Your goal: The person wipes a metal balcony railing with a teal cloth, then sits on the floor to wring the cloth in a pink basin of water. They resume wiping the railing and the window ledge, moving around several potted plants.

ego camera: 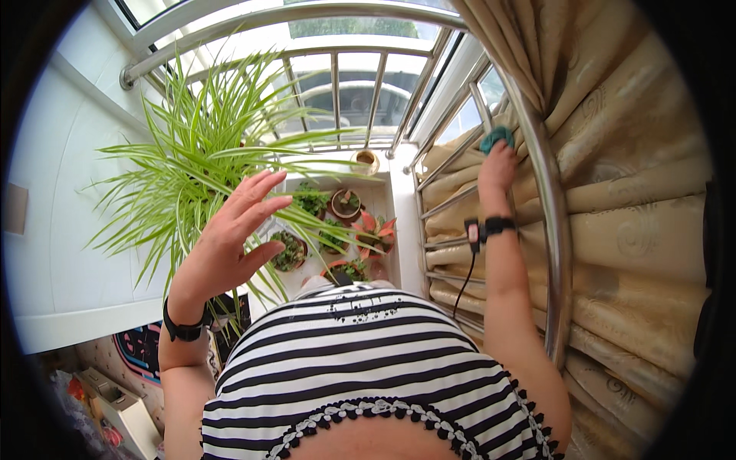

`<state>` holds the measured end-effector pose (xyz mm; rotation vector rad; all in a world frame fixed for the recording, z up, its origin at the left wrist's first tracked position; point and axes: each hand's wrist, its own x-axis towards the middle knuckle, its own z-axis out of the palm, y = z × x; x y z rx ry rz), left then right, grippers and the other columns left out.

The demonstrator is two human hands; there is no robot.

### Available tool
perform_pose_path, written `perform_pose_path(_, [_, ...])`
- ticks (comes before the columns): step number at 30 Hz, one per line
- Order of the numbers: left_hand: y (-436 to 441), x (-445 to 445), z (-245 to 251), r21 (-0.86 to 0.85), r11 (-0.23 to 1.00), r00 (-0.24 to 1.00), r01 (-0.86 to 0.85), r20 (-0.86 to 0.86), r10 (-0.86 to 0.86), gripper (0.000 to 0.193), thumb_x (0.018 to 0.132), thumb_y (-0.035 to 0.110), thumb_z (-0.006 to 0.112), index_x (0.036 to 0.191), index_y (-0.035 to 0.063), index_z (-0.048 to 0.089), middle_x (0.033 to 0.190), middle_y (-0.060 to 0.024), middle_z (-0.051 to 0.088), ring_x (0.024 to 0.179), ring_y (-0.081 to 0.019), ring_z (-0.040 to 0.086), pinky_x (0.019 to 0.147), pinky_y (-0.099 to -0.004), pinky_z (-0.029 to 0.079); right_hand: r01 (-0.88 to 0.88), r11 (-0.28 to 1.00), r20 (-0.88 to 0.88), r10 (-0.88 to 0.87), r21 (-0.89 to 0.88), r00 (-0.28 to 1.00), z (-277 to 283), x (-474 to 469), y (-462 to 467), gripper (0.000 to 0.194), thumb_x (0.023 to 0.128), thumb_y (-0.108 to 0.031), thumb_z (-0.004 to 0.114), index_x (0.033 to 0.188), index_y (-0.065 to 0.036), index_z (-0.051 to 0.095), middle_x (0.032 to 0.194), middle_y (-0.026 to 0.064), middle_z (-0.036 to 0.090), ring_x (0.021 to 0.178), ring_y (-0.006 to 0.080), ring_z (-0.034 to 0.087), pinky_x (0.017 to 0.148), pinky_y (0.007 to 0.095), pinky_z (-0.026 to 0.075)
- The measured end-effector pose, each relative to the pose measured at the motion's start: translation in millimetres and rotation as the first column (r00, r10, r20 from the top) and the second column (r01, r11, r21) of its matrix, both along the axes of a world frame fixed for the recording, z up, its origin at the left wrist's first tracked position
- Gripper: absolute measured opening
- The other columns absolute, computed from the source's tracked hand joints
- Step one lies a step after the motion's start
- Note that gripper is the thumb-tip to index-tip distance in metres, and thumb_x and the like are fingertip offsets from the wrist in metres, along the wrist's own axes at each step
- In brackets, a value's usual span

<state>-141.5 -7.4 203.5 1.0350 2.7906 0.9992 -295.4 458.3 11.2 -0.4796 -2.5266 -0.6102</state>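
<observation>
In my right hand [497,170] is a bunched teal cloth [495,138], held at one of the thin bars of the metal railing [480,104] on the right. Behind that railing hang beige patterned curtains [609,230]. My left hand [230,238] is raised with its fingers apart and nothing in it. It is in front of the long striped leaves of a spider plant [195,155], and whether it touches them I cannot tell. The plant's pot is mostly hidden by leaves.
Several potted plants stand on the floor before me, among them a red-leaved one [374,231] and a brown pot [345,203]. A small round pot [365,163] sits on the white ledge [405,218]. Stainless steel window bars [335,86] run across the front. A black cable [464,287] trails from my right wrist.
</observation>
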Motion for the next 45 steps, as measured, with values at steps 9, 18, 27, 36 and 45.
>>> perform_pose_path(9, [-1.0,1.9,-1.1,-0.009,0.997,0.997,-0.07,0.008,0.07,0.057,0.069,0.003,0.068,0.123,0.0061,0.049,0.138,-0.0146,0.038,0.129,-0.0347,0.033,0.106,-0.0432,0.027,0.209,0.977,0.132,-0.203,-0.036,0.97,7.2,-34.8,-16.6,0.033,0.089,-0.022,0.043,0.116,-0.002,0.046,0.101,0.0136,0.053,0.085,0.0287,0.058,0.057,0.0454,0.05])
perform_pose_path(18, [7.1,8.3,-1.0,-0.042,0.982,0.982,-0.183,0.038,0.184,0.054,0.071,0.005,0.067,0.122,0.0062,0.049,0.137,-0.0139,0.039,0.128,-0.0341,0.034,0.106,-0.0433,0.026,0.157,0.986,0.078,-0.152,-0.056,0.985,0.9,-134.3,-16.3,0.03,0.089,-0.02,0.042,0.111,-0.002,0.05,0.1,0.0155,0.054,0.083,0.0317,0.058,0.056,0.0452,0.049])
perform_pose_path(27, [16.8,25.7,-3.1,-0.051,0.968,0.966,-0.244,0.075,0.247,0.051,0.071,0.005,0.068,0.119,0.0041,0.051,0.136,-0.0155,0.039,0.127,-0.0364,0.033,0.105,-0.0423,0.027,0.048,0.973,0.023,-0.044,-0.226,0.999,-2.0,-171.6,-11.1,0.028,0.088,-0.02,0.042,0.108,-0.003,0.053,0.1,0.0148,0.055,0.084,0.0308,0.058,0.06,0.0447,0.049])
perform_pose_path(36, [25.6,38.7,-3.3,-0.025,0.985,0.983,-0.173,0.062,0.174,0.051,0.072,0.006,0.068,0.12,0.0058,0.051,0.136,-0.0158,0.039,0.128,-0.0367,0.034,0.106,-0.0443,0.026,0.001,0.958,0.054,-0.017,0.287,0.998,-27.2,-109.5,2.1,0.042,0.092,-0.021,0.04,0.132,-0.011,0.035,0.11,0.0197,0.046,0.086,0.0313,0.051,0.063,0.0432,0.047])
perform_pose_path(45, [-11.4,75.9,-26.2,-0.051,0.958,0.959,0.283,-0.004,-0.284,0.051,0.073,0.008,0.067,0.121,0.0068,0.051,0.135,-0.0128,0.042,0.128,-0.0341,0.035,0.106,-0.0475,0.027,-0.009,0.923,0.051,-0.011,0.384,0.999,-11.6,122.4,9.1,0.042,0.088,-0.015,0.044,0.129,-0.007,0.04,0.106,0.0185,0.047,0.087,0.0297,0.049,0.068,0.0396,0.046])
